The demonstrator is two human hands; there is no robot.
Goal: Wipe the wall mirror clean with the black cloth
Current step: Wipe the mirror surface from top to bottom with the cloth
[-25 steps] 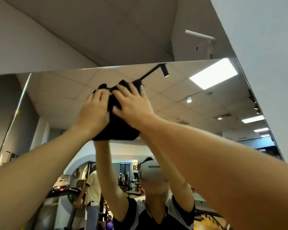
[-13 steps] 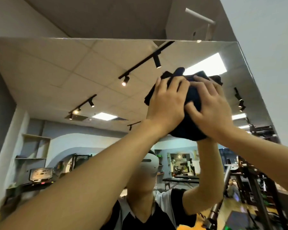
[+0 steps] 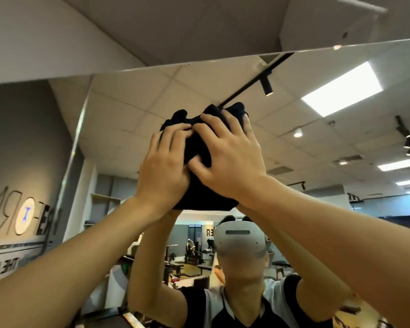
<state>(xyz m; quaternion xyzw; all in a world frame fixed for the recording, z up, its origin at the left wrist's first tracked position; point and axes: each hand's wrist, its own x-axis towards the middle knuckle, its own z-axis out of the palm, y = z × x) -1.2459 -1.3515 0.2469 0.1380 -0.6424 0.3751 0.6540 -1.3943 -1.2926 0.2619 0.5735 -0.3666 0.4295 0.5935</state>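
Observation:
The wall mirror point(image 3: 133, 110) fills most of the view, its top edge running across just under the ceiling. High on the glass sits the bunched black cloth point(image 3: 199, 195), with both hands on it side by side. My left hand point(image 3: 166, 166) grips the cloth's left part, its fingertips curled into the folds at the top. My right hand point(image 3: 232, 157) presses flat on the right part with fingers spread and the thumb dug into the fabric. The hands cover most of the cloth.
The mirror reflects a person with a headset point(image 3: 238, 240) and raised arms, ceiling lights and gym equipment behind. A vertical seam point(image 3: 76, 143) divides the mirror at the left. Grey wall and ceiling lie above the top edge.
Over the last second the cloth and both hands swept right toward the mirror's right edge, then back left to the upper middle of the glass. Both hands stayed on the cloth.

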